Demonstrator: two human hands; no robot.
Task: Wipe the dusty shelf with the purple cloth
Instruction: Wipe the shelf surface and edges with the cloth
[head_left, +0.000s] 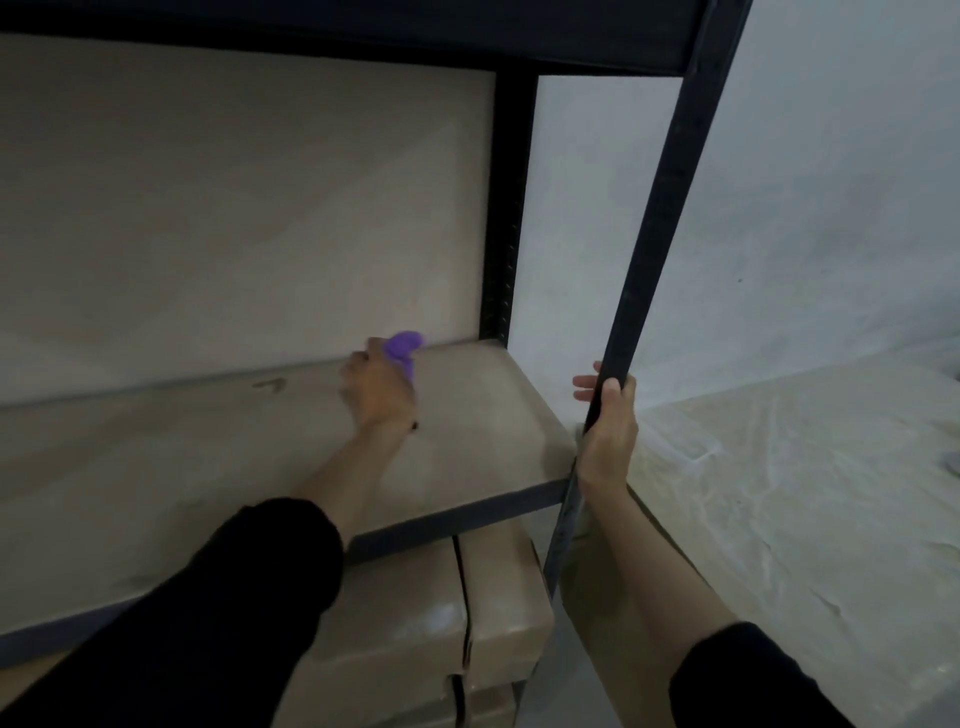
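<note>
The shelf (182, 467) is a pale brown board in a dark metal rack, dusty, with a small dark mark near its back edge. My left hand (376, 389) reaches deep over the board toward its back right corner and is closed around the bunched purple cloth (404, 349), which sticks out beyond the fingers at the back edge. My right hand (608, 421) grips the rack's front right upright post (660, 234) just above shelf level. Both forearms wear black sleeves.
A back upright (506, 208) stands at the shelf's rear right corner, and another shelf board (363, 26) hangs overhead. Wrapped brown boxes (467, 613) are stacked under the shelf. To the right lies a surface covered in crinkled plastic sheeting (805, 493) against a white wall.
</note>
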